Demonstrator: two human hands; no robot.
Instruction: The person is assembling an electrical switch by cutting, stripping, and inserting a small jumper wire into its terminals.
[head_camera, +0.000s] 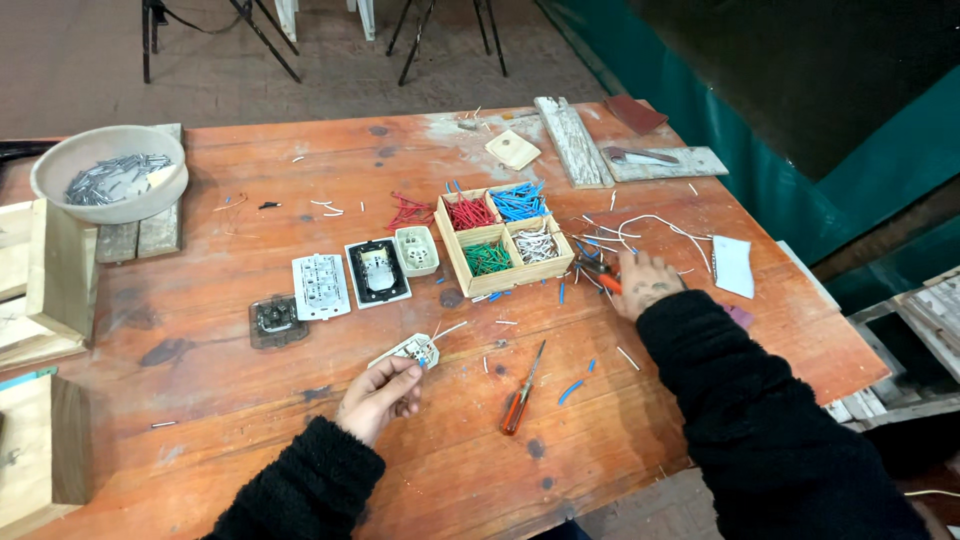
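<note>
We see left hand (380, 397) lower centre – grip clenched on small socket part (412, 351) | right hand (645, 285) centre right on orange-handled pliers (603, 277) – grip unclear | screwdriver (522, 392) between, on tabletop (250, 420)

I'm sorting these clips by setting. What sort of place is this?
Probably a makeshift electrical workbench: a worn wooden table with a divided box of coloured wire pieces, socket parts and a screwdriver. The left hand holds a socket insert.
</note>
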